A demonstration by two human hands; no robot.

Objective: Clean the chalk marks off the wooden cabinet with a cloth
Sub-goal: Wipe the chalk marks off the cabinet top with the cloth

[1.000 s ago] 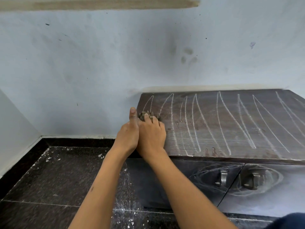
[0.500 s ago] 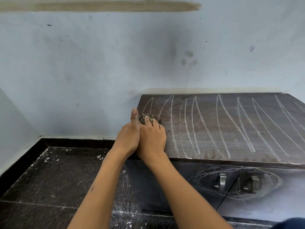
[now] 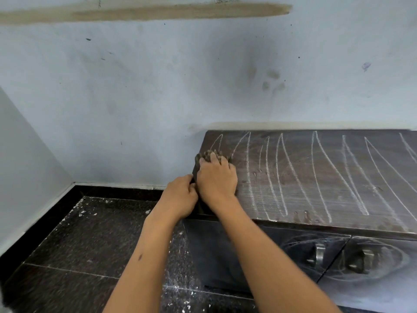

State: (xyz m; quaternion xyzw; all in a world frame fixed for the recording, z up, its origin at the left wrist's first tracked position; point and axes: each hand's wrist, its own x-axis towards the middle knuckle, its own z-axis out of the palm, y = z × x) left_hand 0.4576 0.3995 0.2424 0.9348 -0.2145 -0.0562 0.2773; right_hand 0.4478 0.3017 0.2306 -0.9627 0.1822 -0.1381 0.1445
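A dark wooden cabinet (image 3: 300, 186) stands low against the wall, its top covered in long white chalk marks (image 3: 317, 168). At the top's left end lies a crumpled brownish cloth (image 3: 208, 154). My right hand (image 3: 216, 178) lies on the cloth with its fingers curled over it, pressing it onto the wood. Just to its left, my left hand (image 3: 180, 196) has its fingers curled at the cabinet's left edge, below the cloth. Most of the cloth is hidden under my right hand.
Two drawer fronts with metal handles (image 3: 319, 254) (image 3: 361, 259) carry smeared chalk rings. A dark tiled floor (image 3: 90, 245) speckled with white dust lies to the left. The pale blue wall (image 3: 158, 98) rises right behind the cabinet, with a corner at the left.
My left hand has drawn back toward me along the cabinet's left edge; its thumb no longer lies beside the cloth. My right hand stays on the cloth at the same spot.
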